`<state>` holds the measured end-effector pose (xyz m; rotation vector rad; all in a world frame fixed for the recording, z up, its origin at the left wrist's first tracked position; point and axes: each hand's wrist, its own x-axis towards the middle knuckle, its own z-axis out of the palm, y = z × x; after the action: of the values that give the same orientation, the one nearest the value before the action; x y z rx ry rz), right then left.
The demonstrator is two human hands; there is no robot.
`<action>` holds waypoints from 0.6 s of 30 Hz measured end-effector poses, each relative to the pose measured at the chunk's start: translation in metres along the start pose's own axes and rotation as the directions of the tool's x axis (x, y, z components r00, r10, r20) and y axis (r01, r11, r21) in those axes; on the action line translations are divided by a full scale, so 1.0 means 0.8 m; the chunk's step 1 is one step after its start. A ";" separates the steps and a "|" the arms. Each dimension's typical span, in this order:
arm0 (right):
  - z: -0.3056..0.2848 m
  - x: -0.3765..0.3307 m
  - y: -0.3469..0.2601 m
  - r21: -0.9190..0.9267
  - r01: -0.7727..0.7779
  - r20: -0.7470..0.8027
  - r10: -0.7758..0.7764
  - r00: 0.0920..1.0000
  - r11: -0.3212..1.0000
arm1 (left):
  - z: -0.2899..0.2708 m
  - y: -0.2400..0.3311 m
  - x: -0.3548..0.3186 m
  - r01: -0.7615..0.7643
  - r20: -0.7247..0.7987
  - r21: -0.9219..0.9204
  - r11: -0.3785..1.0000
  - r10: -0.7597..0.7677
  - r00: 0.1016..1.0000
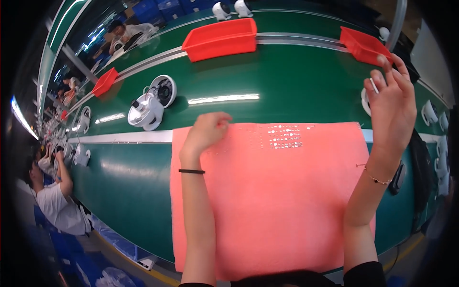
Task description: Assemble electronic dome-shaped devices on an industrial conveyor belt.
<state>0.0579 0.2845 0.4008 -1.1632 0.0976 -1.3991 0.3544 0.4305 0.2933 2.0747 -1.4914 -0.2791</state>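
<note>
A pink foam mat point(282, 201) lies in front of me on the green bench. My left hand point(206, 131) is over its far left edge, fingers curled inward; whatever they may hold is hidden. Raised beyond the mat's right side, my right hand point(394, 103) has bent fingers and pinches a small white stick-like piece point(374, 85). Rows of small shiny round dots point(286, 137) lie near the mat's far edge, between my hands. Partly behind my right hand is a white round-edged part point(366, 102) on the green conveyor belt.
On the belt at left stands an opened white device point(146, 112) with a round black-centred part. Red bins point(220, 40), point(366, 45) rest along the metal rail. A dark object point(397, 179) lies right of the mat. A co-worker point(60, 196) sits at left.
</note>
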 end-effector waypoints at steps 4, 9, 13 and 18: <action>0.002 -0.003 0.004 -0.051 0.030 -0.013 -0.031 0.999 0.998 | -0.054 -0.030 -0.011 0.206 -0.301 -0.533 0.821 -0.412 0.860; 0.018 -0.007 0.006 -0.113 0.021 0.002 -0.021 1.000 0.993 | -0.079 -0.134 -0.045 -0.245 -0.373 -0.923 0.296 -0.842 0.389; 0.021 -0.006 0.004 -0.070 0.013 0.055 -0.009 0.998 0.997 | -0.067 -0.178 -0.044 -0.597 -0.180 -0.785 -0.166 -0.861 0.476; 0.053 -0.018 0.016 -0.078 -0.048 0.089 0.055 0.994 0.996 | -0.071 -0.202 -0.031 -0.521 -0.283 -0.836 -0.169 -0.682 0.674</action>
<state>0.0911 0.3168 0.4048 -1.2776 0.1162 -1.3044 0.5024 0.5071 0.2466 0.5401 -0.0641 -0.3917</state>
